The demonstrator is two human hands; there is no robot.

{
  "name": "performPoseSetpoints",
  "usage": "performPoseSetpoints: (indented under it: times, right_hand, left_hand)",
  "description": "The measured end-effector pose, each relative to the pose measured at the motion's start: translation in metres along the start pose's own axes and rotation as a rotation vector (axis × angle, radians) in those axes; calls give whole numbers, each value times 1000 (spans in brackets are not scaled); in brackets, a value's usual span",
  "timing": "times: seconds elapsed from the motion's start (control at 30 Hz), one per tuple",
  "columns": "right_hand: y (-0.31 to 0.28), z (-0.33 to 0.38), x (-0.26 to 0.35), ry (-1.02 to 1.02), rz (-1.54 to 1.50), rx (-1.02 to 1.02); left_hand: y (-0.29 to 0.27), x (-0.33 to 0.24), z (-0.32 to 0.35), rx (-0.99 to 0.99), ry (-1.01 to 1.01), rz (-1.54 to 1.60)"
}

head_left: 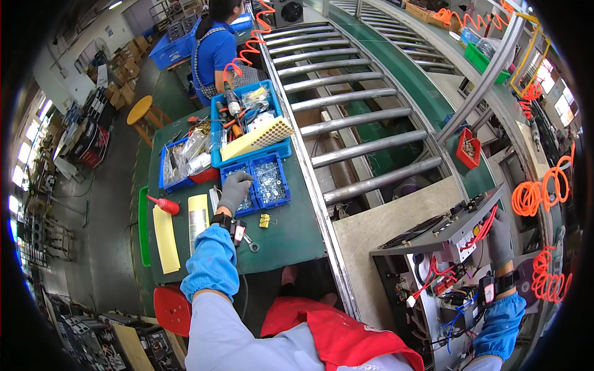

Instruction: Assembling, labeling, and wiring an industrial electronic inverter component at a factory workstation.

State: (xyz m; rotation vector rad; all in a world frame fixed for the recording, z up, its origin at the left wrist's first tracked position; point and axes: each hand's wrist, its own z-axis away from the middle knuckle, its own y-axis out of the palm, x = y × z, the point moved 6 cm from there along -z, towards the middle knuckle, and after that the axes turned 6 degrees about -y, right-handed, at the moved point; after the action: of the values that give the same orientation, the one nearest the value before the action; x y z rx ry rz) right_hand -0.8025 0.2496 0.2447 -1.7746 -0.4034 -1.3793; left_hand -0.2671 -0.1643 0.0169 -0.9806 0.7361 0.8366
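Observation:
My left hand, in a grey glove, reaches over a blue bin of small metal fasteners. Its fingers are curled together at the bin, and whatever they pinch is too small to make out. Beside it sits a second blue bin of washers or nuts. At the right, my gloved right hand grips the edge of a grey metal panel, tilted up over an open machine housing. Red wires run by the right hand, and more wires hang inside the housing.
A green table carries a large blue tool tray, a red bottle, yellow strips, a wrench and a yellow clip. A roller conveyor runs ahead. A co-worker is at far left. Orange coiled hoses hang right.

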Motion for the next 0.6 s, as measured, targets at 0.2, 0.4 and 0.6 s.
performPoseSetpoints:
  times: [0.2,0.4,0.6]
  right_hand:
    - [2,-3,0,9,-8,-1]
    - [0,-8,-1,13,-33,-28]
    - [-3,-10,-4,-23,-47,-28]
  left_hand:
    - [-7,-13,-4,-256,262,-171]
    - [1,-5,9,-205,208,-846]
    - [19,16,8,-194,164,-1000]
